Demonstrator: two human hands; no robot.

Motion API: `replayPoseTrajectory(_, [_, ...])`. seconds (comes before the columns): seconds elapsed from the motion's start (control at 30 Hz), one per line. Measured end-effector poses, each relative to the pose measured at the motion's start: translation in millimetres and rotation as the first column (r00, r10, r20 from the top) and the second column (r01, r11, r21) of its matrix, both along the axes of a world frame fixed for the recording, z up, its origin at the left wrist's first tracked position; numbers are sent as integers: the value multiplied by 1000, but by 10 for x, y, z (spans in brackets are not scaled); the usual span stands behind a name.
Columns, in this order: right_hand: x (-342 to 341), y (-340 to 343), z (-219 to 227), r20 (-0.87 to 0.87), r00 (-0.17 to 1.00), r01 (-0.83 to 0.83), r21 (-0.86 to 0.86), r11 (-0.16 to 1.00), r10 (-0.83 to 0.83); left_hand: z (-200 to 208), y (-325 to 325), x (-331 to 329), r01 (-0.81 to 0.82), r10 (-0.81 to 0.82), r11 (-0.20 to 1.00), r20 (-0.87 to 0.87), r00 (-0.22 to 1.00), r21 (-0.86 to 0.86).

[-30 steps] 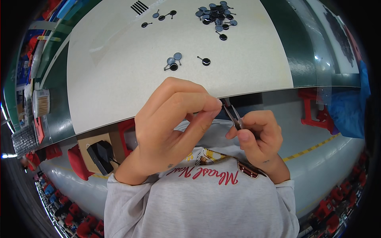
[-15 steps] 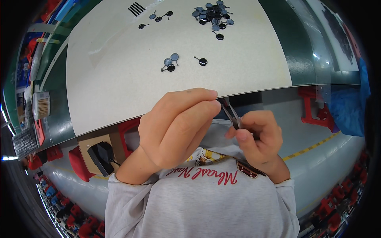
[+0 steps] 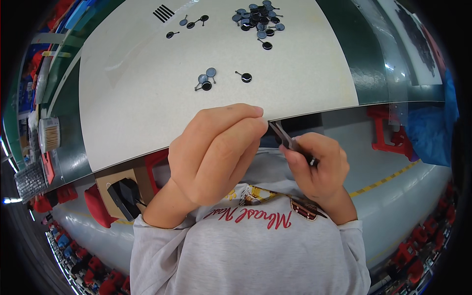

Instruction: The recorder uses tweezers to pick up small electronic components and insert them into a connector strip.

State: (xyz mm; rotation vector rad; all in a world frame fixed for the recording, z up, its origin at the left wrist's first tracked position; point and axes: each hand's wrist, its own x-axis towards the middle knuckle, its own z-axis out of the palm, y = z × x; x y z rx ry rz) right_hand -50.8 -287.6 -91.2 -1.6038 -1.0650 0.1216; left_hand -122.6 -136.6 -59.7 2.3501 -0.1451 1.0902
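Observation:
At the table's front edge my left hand [image 3: 216, 152] is closed in a pinch. Whatever its fingertips hold is hidden behind them. My right hand [image 3: 322, 164] grips a pair of metal tweezers [image 3: 282, 133], whose tips meet the left fingertips. Beyond my hands, on the white board [image 3: 137, 108], lies a single black round disc with a thin stem [image 3: 247, 77]. To its left is a small group of similar pieces, two blue-grey discs [image 3: 211, 72] and one black disc [image 3: 206, 86].
A heap of stemmed discs [image 3: 258, 19] lies at the far side, with several more pieces [image 3: 191, 25] and black strips [image 3: 163, 14] to its left. A tub of cotton swabs [image 3: 49, 134] stands at the left. Below the table edge are a cardboard box [image 3: 105, 184] and a red stool [image 3: 383, 130].
The tweezers' arms look closer together and lie flatter, with my right fingers shifted along them. My left hand keeps its pinch. The whole view has shifted slightly.

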Motion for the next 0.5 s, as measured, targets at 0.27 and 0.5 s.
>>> replayPoseTrajectory(0.27, [79, 30, 68, 263, 964, -9, -110, 994, 37, -23, 37, 6, -3, 3, 1000, 2, 1000, 4])
replayPoseTrajectory(0.5, [106, 40, 168, -714, 668, -243, 59, 968, 211, -25, 52, -19, -17, 16, 999, -1, 1000, -34])
